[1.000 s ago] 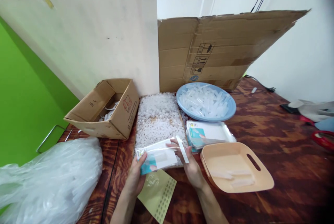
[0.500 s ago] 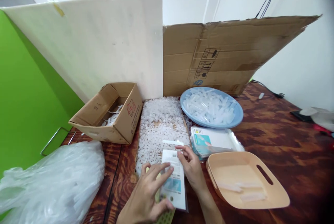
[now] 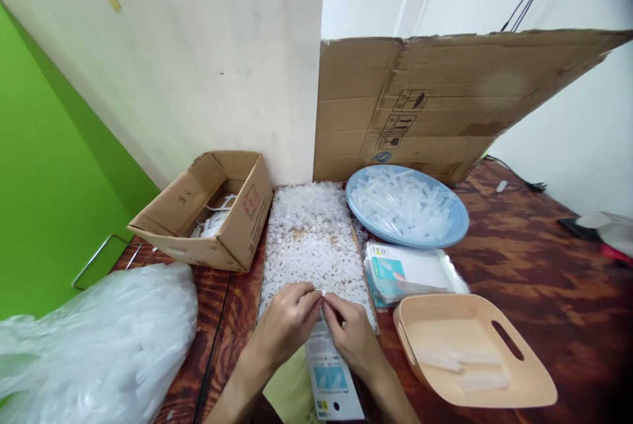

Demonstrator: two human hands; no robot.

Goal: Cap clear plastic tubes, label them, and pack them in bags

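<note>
A flat printed packet (image 3: 329, 378), white with teal pictures, hangs from my fingertips in front of me. My left hand (image 3: 291, 318) and my right hand (image 3: 352, 333) meet at its far end, thumbs and fingers pinched together. A small white bit shows between the fingertips; what it belongs to is mostly hidden. Under the packet, to the left, is a pale yellow thing (image 3: 291, 388). Just beyond my hands lies a layer of small translucent white pieces (image 3: 311, 246) on a flat cardboard base.
To the right are a blue basin (image 3: 457, 236) of clear plastic pieces, a stack of packets (image 3: 425, 266) and a peach tray (image 3: 529, 378) with several translucent strips. At left stand a cardboard box (image 3: 252, 233) and a bulging plastic bag (image 3: 123, 338). White and cardboard panels stand behind.
My hands have come together at the packet's far end, where both now pinch. The left hand has moved off the packet's face, and the loose white strip at that end no longer shows.
</note>
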